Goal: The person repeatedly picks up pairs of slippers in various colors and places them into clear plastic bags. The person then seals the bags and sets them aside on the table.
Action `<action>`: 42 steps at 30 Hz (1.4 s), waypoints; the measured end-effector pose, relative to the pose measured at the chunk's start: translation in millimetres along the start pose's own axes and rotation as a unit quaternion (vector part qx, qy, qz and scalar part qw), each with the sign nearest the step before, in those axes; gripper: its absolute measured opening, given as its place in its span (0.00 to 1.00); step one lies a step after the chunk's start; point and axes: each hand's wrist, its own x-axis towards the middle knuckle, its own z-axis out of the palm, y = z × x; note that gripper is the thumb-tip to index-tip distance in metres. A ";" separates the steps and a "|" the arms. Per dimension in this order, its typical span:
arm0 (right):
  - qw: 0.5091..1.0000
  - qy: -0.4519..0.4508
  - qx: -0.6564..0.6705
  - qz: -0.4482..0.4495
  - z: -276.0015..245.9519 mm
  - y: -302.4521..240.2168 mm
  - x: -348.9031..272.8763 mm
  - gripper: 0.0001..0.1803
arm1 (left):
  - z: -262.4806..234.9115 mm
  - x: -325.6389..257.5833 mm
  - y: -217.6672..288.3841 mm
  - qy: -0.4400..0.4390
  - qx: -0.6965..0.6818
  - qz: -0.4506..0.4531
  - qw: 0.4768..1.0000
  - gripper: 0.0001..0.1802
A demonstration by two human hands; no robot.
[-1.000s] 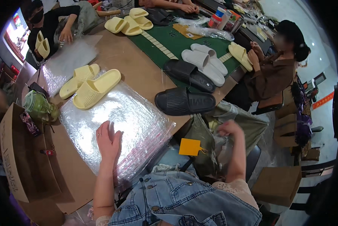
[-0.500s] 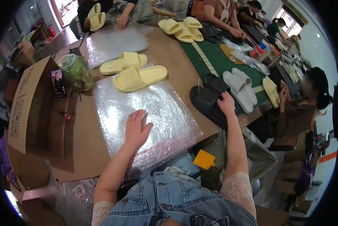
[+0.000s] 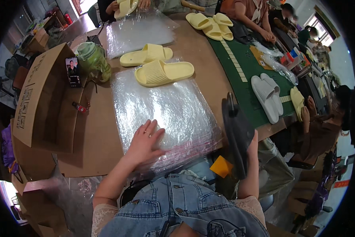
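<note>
A pair of black slippers [image 3: 237,136] is in my right hand [image 3: 253,144], held on edge above the table's front edge. Most of that hand's fingers are hidden behind the slippers. My left hand [image 3: 145,144] rests with spread fingers on a stack of clear plastic bags [image 3: 169,106], near the bags' pink-striped edge. Two yellow slippers lie beyond it: the nearer yellow slipper [image 3: 165,73] sits on the stack's far end, and the farther yellow slipper [image 3: 147,54] is just behind.
An open cardboard box [image 3: 47,106] stands at left, with a phone [image 3: 72,72] and a green jar [image 3: 92,63] beside it. Grey slippers [image 3: 266,96] lie on the green mat [image 3: 240,93] at right. A yellow tag [image 3: 221,166] hangs below the table edge. Co-workers sit around the table.
My right hand has lifted the black slippers off the table and brought them closer to me, turned on edge. My left hand has spread its fingers on the bags. The view has shifted.
</note>
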 end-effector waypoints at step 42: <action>0.917 -0.373 0.001 -0.140 15.1 -71.5 -38.5 0.17 | -0.3 63.2 10.2 0.084 -0.388 -0.135 0.908 0.11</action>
